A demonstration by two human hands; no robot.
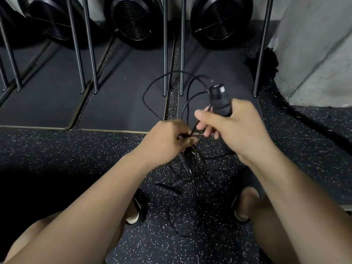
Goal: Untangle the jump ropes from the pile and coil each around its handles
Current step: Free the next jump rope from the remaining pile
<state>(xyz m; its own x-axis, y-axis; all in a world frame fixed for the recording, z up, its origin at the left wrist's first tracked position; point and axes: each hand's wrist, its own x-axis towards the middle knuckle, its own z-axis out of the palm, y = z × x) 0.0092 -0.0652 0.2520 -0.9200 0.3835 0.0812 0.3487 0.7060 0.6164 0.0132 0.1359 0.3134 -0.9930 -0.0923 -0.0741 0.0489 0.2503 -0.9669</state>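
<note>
— Two hands entered first. Right hand (234,130): fingers curled round a smooth black handle (219,100), which it holds upright, clear of the ground. Left hand (165,141): just beside it, fingertips pinching a thin dark cord (193,128) where it comes up out of the tangle
— Risks on those items?
— Judged only: lifting the handle while the left pinch is tight would cinch the knot rather than open it. The cord (thin, wiry, springy to judge by its open loops) might kink, or slip the pinch and drop back
— Next outward?
— Pile (187,168), on the ground below the hands, between the person's feet (136,212). Contents: dark ribbed handles (165,188) lying crossed, fine cord threaded among them. Number of ropes: cannot tell. Hauling on one rope could tow the rest along and tighten everything
— And beyond?
— Loops of the same cord spread over a flat grey mat (122,107), close to slim round metal legs (165,63); a loop could snag on a leg if pulled sideways. Floor (57,149): black rubber, white-speckled, matte
</note>
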